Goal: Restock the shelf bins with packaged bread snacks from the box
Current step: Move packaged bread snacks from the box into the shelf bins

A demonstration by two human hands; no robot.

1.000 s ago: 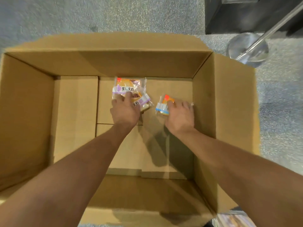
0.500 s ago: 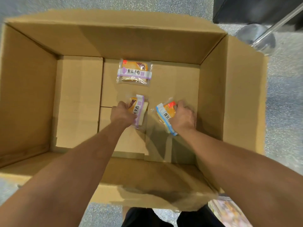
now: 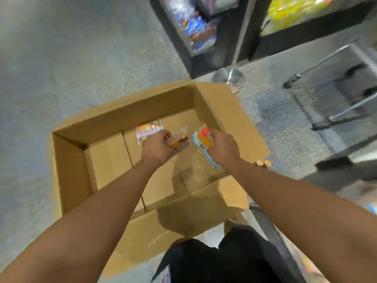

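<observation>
Both hands grip clear-wrapped bread: left hand (image 3: 157,149) purple-banded packet (image 3: 179,139) (blurred), right hand (image 3: 223,149) blue-edged packet (image 3: 204,139).

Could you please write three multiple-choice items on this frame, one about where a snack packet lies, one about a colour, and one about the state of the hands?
1. Where is the purple-banded packet that no hand holds?
A. On the floor of the cardboard box
B. On the grey floor beside the box
C. On a shelf

2. What colour is the band on the packet in the right hand?
A. Green
B. Blue
C. Black

3. What are the two hands doing?
A. Both hang free
B. Only the left hand holds a packet
C. Each grips one packet

Answers:
1 A, since it lies flat inside the box near the far wall.
2 B, since the blue-banded packet shows a blue and white strip.
3 C, since the left hand also grips a bread packet.
</observation>
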